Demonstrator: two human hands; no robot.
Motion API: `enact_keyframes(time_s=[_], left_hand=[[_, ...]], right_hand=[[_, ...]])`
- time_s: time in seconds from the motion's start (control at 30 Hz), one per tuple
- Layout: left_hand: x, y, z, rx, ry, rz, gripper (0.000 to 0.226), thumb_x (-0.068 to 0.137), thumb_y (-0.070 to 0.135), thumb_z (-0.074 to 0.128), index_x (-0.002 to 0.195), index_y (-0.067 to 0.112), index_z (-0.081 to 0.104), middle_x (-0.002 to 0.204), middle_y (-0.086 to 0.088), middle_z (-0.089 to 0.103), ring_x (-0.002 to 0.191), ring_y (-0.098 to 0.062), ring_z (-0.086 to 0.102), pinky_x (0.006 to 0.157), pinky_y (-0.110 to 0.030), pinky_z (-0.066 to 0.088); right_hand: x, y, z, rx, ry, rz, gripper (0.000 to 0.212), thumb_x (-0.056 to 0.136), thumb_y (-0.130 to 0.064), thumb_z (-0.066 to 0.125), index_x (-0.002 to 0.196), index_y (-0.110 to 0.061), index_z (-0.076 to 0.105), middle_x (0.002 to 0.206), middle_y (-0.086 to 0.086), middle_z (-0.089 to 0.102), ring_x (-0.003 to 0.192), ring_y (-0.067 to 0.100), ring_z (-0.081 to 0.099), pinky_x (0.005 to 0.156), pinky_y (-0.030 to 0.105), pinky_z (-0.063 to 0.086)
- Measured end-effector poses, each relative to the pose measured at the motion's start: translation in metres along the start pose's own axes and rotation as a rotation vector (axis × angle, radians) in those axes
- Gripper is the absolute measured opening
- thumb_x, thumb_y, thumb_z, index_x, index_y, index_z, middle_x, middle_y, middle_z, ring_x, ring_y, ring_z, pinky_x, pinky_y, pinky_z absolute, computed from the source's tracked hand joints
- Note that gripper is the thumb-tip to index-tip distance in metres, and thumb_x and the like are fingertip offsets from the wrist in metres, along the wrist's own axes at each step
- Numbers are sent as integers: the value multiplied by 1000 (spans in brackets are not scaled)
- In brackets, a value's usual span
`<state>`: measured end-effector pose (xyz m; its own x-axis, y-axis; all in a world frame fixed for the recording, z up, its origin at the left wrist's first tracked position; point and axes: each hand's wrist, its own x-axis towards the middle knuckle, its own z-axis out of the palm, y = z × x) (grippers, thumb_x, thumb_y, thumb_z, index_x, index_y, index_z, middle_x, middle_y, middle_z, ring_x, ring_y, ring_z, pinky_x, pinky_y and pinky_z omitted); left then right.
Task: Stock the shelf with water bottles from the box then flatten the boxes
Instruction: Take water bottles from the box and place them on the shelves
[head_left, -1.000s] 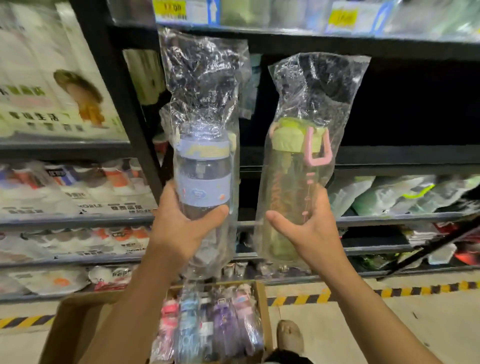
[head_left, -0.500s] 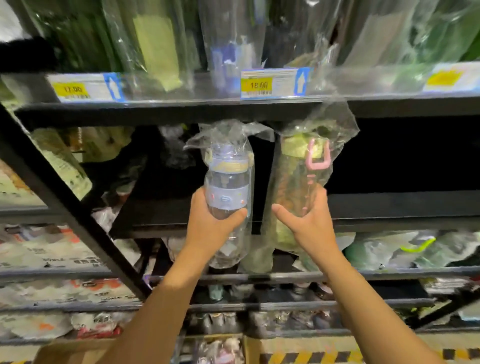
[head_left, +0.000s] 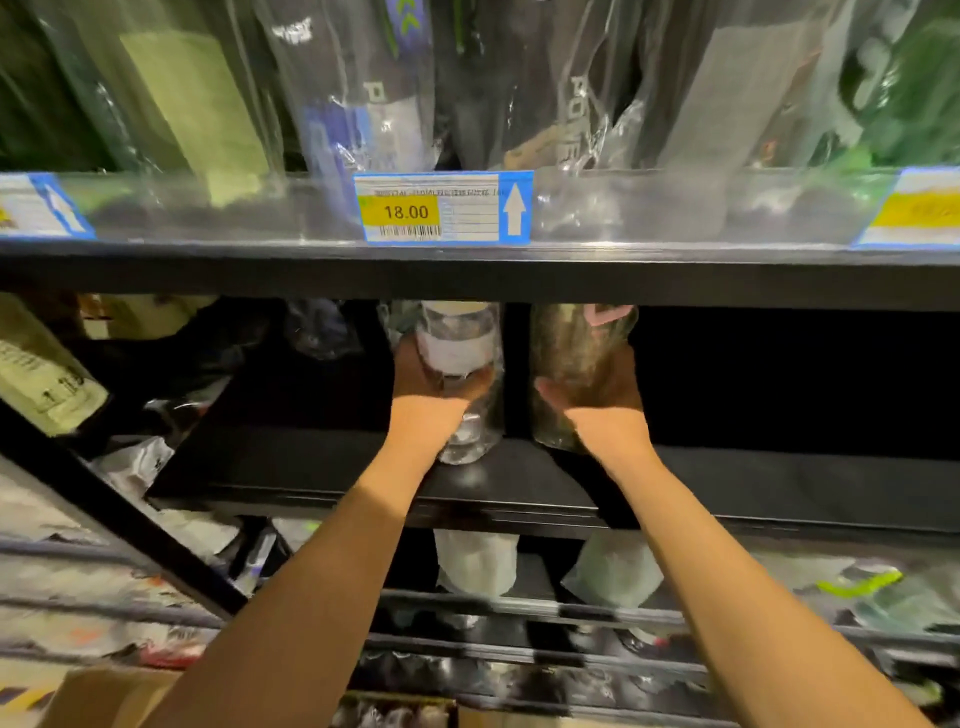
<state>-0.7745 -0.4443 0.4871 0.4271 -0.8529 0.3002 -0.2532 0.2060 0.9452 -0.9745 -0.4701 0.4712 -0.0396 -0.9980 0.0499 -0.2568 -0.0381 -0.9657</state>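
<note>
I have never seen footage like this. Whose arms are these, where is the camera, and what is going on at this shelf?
No machine here: these are a person's two bare arms. The single picture comes from a wide-angle camera worn on the person's head, looking forward and down.

The left hand grips a clear bottle in a plastic bag. The right hand grips a greenish bottle with a pink handle. Both bottles stand upright, side by side, over the black shelf. I cannot tell whether they rest on it yet.

The shelf above carries more bagged bottles behind a price tag reading 18.00. At the bottom left, a corner of a cardboard box shows.
</note>
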Motion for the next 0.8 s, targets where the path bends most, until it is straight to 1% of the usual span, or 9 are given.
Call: enact_keyframes(time_s=[0.1,0.17,0.27,0.33,0.43,0.53,0.67,0.73,0.8], left_hand=[[21,-7,13,-10,-11,37,72,71,-8,89,127,15,51,118,4,65,101,15,63,84,-5,49],[31,-9,19,-13,-1,67,75,71,0,92,133,14,51,126,-2,64,107,13,61,90,-7,48],[39,-12,26,-10,1,86,76,74,4,92,137,6,50,126,0,61,109,16,58,94,-8,46],[41,-14,28,-15,-7,79,75,75,5,91,137,5,48,127,-1,61,112,9,59,96,-8,46],[41,-20,26,17,-17,73,81,76,8,91,139,15,42,129,11,56,118,14,55,99,-8,44],[35,-31,20,76,-52,29,98,71,12,94,150,12,36,146,-4,52,137,-15,52,114,-32,44],[26,-54,19,124,-91,6,86,73,0,89,144,1,39,141,-17,57,131,-30,57,109,-45,49],[27,-60,22,109,-83,-15,84,77,-2,86,145,3,37,140,-14,57,127,-25,58,107,-28,50],[36,-60,27,99,-90,-54,88,78,2,86,149,11,35,136,-5,59,122,-15,58,94,-3,45]], right_hand=[[23,-1,4,-24,91,-179,82,73,-14,93,139,-3,46,133,14,62,122,27,63,99,24,51],[35,1,7,-19,114,-209,87,73,-15,94,143,-5,43,138,14,59,128,29,60,109,43,48],[48,7,10,-14,133,-248,97,71,-29,94,149,-8,39,146,13,53,134,28,55,113,51,44],[52,7,13,33,111,-252,97,68,-39,89,146,-15,39,144,9,54,131,24,56,112,49,46],[56,13,13,37,95,-246,102,67,-43,89,149,-21,33,144,3,51,131,14,55,113,38,46],[55,22,6,-83,91,-240,103,65,-41,94,147,-21,36,141,-5,48,122,-2,51,103,12,43],[54,27,5,-250,139,-239,84,65,-28,94,134,-11,50,128,8,59,117,22,60,94,25,50],[57,24,7,-244,127,-258,78,67,-25,93,133,-11,55,126,7,64,113,18,64,91,22,53],[61,21,10,-260,131,-262,66,68,-28,91,123,-14,57,112,3,66,98,15,66,77,6,48]])
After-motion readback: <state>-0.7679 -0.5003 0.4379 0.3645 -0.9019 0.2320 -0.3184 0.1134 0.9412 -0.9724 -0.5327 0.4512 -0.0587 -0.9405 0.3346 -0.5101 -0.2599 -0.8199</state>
